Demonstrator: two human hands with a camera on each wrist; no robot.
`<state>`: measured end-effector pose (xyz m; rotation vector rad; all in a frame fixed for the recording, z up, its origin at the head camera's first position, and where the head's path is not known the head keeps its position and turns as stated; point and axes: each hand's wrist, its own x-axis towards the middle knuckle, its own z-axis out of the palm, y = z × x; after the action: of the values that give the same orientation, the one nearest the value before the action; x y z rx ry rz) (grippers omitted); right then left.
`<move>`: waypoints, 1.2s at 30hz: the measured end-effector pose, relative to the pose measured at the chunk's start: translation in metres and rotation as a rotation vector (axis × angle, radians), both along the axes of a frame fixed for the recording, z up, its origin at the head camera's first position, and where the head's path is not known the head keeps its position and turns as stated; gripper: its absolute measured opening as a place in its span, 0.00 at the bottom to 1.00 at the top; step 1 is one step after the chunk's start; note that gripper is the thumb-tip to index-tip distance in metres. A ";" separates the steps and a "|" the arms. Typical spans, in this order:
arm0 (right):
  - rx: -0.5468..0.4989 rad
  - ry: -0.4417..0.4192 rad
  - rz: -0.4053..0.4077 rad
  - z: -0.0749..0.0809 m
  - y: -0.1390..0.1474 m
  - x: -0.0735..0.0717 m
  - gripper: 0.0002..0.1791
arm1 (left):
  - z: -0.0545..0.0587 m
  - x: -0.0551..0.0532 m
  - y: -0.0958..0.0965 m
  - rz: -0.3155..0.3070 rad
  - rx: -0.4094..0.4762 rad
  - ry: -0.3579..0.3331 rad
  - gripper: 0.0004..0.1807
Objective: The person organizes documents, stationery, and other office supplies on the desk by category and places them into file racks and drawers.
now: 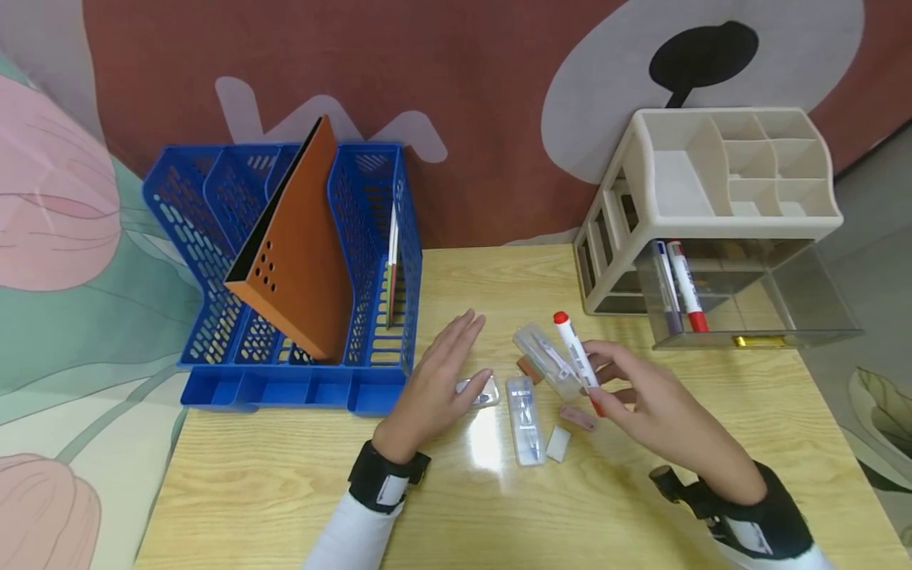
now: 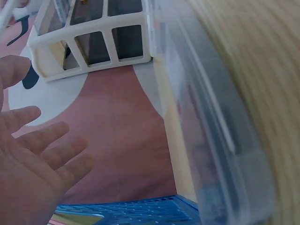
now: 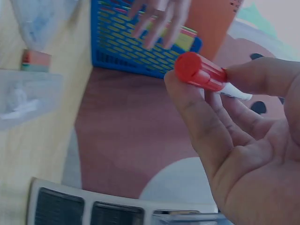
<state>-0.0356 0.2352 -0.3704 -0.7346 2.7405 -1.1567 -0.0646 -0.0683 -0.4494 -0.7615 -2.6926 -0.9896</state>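
My right hand [image 1: 659,404] pinches a white marker [image 1: 579,352] with red ends between thumb and fingers, above the small items on the table. In the right wrist view the marker's red cap [image 3: 199,71] points toward the camera. My left hand [image 1: 438,384] is held with its fingers extended, above or beside a small clear case [image 1: 488,393] that it partly hides. Between the hands lie a clear box with pens [image 1: 545,356], another clear case [image 1: 526,419], a white eraser [image 1: 558,443], a pinkish piece [image 1: 578,417] and a brown block [image 1: 529,369].
On the left, a blue plastic rack [image 1: 374,388] holds an orange folder [image 1: 299,253] and thin books [image 1: 392,261]. A cream organizer [image 1: 684,186] stands at the back right. Its clear drawer [image 1: 755,317] is pulled out, with markers [image 1: 685,285] inside. A patterned cloth [image 1: 492,119] hangs behind.
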 end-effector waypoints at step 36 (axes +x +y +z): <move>0.027 0.283 -0.356 0.084 0.101 -0.028 0.36 | -0.021 0.022 -0.026 -0.013 -0.267 -0.006 0.36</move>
<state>-0.0632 0.3357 -0.2864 -0.4467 3.2176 -1.1463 -0.0430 -0.0939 -0.4706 -0.8224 -2.8633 -0.6416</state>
